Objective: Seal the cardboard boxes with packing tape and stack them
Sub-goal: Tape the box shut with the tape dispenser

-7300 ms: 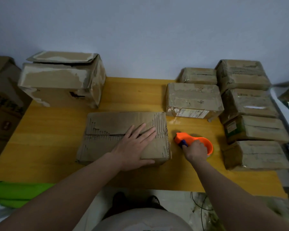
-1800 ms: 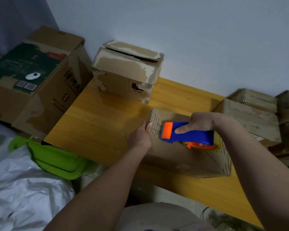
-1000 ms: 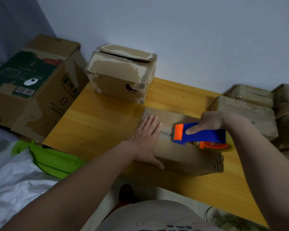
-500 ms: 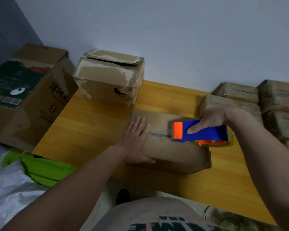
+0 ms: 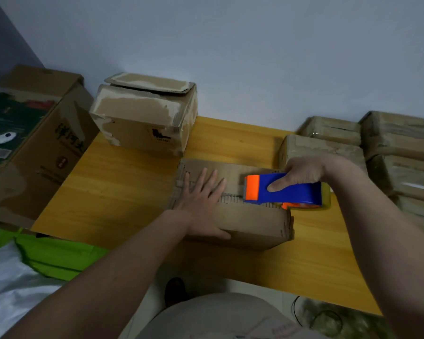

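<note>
A flat, worn cardboard box (image 5: 252,223) lies in the middle of the yellow wooden table (image 5: 113,192). My left hand (image 5: 201,204) presses flat on the left part of its top, fingers spread and thumb over the front edge. My right hand (image 5: 301,174) grips a blue and orange tape dispenser (image 5: 284,192), which sits on the box's central seam towards its right end. A taller box (image 5: 145,116) with a loose lid stands at the back left. Several taped boxes (image 5: 387,152) are stacked at the right.
A large printed carton (image 5: 32,143) stands off the table's left edge. A green bag (image 5: 59,255) and white plastic sheeting (image 5: 8,289) lie on the floor at the lower left. A pale wall runs behind the table. A cable (image 5: 311,316) lies near the table's front right.
My right hand has drawn the dispenser rightward along the seam from the box's left end. My left hand went from pinching the left edge to pressing flat on the top.
</note>
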Motion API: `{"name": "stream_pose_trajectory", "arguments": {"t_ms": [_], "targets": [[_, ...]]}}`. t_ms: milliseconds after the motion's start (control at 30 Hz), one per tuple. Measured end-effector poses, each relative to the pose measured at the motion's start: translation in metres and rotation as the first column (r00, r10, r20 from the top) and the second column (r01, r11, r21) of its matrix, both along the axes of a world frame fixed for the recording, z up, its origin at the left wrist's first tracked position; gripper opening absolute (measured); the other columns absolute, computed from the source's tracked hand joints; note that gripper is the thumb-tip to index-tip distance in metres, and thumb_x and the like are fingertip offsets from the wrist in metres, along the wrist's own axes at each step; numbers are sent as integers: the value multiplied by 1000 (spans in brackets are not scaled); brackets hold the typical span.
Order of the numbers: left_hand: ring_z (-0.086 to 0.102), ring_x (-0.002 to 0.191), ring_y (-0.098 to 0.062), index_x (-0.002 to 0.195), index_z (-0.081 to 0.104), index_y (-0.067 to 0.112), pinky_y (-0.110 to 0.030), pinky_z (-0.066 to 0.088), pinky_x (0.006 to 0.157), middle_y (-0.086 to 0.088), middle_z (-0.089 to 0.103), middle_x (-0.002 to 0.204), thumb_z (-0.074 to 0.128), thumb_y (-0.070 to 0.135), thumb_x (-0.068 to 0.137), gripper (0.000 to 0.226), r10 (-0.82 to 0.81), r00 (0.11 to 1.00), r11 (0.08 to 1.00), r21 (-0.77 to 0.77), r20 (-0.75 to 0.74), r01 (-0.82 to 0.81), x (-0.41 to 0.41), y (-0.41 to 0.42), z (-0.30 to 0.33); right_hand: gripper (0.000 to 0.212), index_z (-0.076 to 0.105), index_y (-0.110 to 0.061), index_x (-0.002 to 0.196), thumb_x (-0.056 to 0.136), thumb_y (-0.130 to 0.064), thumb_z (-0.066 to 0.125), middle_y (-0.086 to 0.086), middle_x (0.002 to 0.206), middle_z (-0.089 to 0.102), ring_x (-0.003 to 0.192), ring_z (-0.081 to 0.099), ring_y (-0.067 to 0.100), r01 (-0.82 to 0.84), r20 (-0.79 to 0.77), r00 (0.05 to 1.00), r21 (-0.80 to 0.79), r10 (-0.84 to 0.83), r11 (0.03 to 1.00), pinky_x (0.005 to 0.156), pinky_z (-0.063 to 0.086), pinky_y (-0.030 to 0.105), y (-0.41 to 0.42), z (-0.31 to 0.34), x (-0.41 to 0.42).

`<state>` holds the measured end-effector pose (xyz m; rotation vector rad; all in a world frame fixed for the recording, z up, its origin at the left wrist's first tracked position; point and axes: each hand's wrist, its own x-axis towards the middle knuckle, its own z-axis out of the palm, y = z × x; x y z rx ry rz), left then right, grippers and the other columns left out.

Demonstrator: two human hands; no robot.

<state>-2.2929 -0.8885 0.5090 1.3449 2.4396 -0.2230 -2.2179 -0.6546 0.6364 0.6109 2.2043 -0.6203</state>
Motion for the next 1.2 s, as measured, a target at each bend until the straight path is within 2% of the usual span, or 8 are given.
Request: {"name": "stream_pose_trajectory", "arguments": {"t_ms": [167, 400, 600, 733, 900, 1000, 1100, 1200], "targets": [[-40, 137, -31, 148, -28, 24, -66, -16, 110, -5, -40, 152, 44, 96, 57, 137, -2, 1000, 1000, 10, 8, 2, 1, 0, 2, 48, 65, -10, 90, 75, -55, 70, 7, 86, 70, 75, 66, 21, -9, 0, 1000, -18, 9, 1000, 67, 50, 29, 6, 1, 4], [-41, 136, -30, 149, -26, 22, -66, -15, 110, -5, -40, 152, 41, 97, 58, 135, -1, 1000, 1000, -25, 11, 2, -1, -1, 2, 56, 66, -11, 98, 68, -58, 71, 6, 94, 69, 88, 65, 24, -14, 69, 998, 54, 11, 998, 86, 51, 38, 41, 4, 33], [-43, 135, -29, 149, -27, 23, -65, -15, 110, -4, -42, 151, 40, 96, 59, 134, 4, 1000, 999, -43, -6, -4, 1, 2, 2, 57, 65, -8, 98, 69, -56, 71, 9, 95, 70, 89, 66, 27, 55, 42, 998, 7, -55, 998, 85, 51, 37, 50, -2, 43], [-43, 135, -29, 147, -31, 27, -65, -14, 111, -4, -44, 150, 36, 97, 60, 129, -39, 999, 995, -88, -31, 36, -8, -1, 3, 77, 67, -6, 97, 53, -68, 78, 10, 91, 73, 85, 69, 27, 71, 17, 997, -50, -70, 996, 77, 54, 34, 51, -3, 45], [-39, 137, -31, 137, -35, 48, -64, -16, 111, -3, -43, 150, 33, 94, 67, 108, -56, 998, 980, -190, -25, 51, -44, -12, 13, 40, 65, -10, 88, 76, -47, 70, 3, 73, 74, 66, 70, 18, 142, -30, 988, -191, -151, 971, 56, 52, 23, 36, -15, 46], [-37, 139, -31, 147, -27, 33, -60, -15, 114, -10, -39, 152, 43, 88, 71, 117, -98, 992, 973, -217, -78, 79, -40, 2, 24, 41, 64, -6, 91, 78, -44, 70, 7, 74, 74, 66, 70, 22, 151, -30, 986, -255, -164, 955, 61, 56, 29, 32, -19, 44], [-30, 142, -29, 151, -20, 13, -52, -11, 118, -11, -33, 155, 46, 89, 67, 131, -214, 974, 971, -124, -73, 204, -8, 34, 26, 40, 63, -5, 90, 81, -43, 68, 9, 72, 73, 62, 69, 20, 154, -14, 986, -279, -164, 948, 59, 56, 28, 34, -19, 46], [-29, 143, -25, 150, -22, 7, -46, -9, 120, -10, -29, 157, 43, 90, 69, 133, -219, 975, 975, -48, -34, 218, 11, 51, 13, 40, 63, -7, 90, 79, -45, 68, 6, 70, 73, 60, 69, 17, 182, -26, 980, -279, -197, 943, 55, 54, 25, 35, -22, 47]]}}
